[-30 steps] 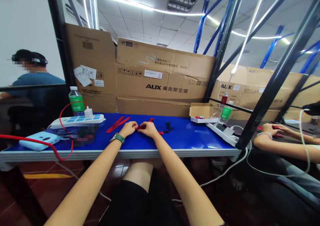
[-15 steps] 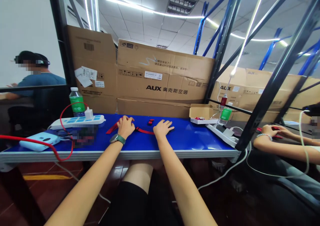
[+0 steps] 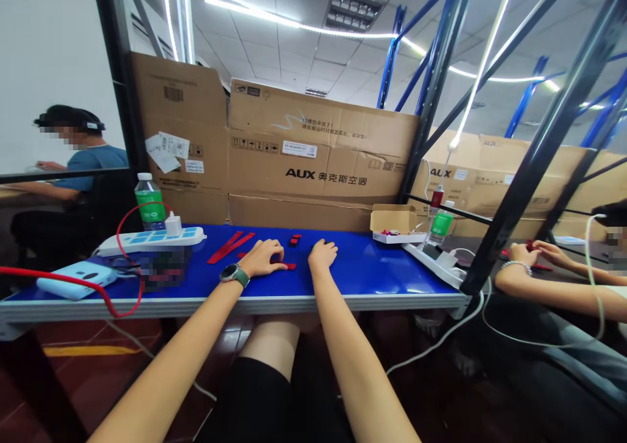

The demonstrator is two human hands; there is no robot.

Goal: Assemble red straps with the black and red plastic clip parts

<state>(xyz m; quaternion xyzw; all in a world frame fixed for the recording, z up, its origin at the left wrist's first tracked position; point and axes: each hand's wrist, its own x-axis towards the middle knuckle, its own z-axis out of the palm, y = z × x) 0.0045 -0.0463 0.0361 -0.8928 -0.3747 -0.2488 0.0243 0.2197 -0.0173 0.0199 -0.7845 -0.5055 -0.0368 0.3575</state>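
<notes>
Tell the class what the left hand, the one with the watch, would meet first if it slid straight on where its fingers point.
The red strip at the fingertips of the left hand comes first; they may already touch it, depth being unclear.

- The left hand [image 3: 262, 258], wearing a wristwatch [image 3: 234, 275], lies palm down, its fingers touching a red strap [image 3: 290, 266].
- The right hand [image 3: 322, 255] rests palm down on the blue table [image 3: 362, 276], with nothing showing in it.
- A small red clip [image 3: 294, 240] lies between and beyond the hands.
- Two long red strips [image 3: 230, 247] lie left of the left hand.
- A power strip [image 3: 151, 238] and water bottle [image 3: 149, 201] stand farther left; a small open box [image 3: 392, 224] sits right.
- A co-worker's hands [image 3: 520, 253] touch something red at the next table [image 3: 470, 250].
</notes>
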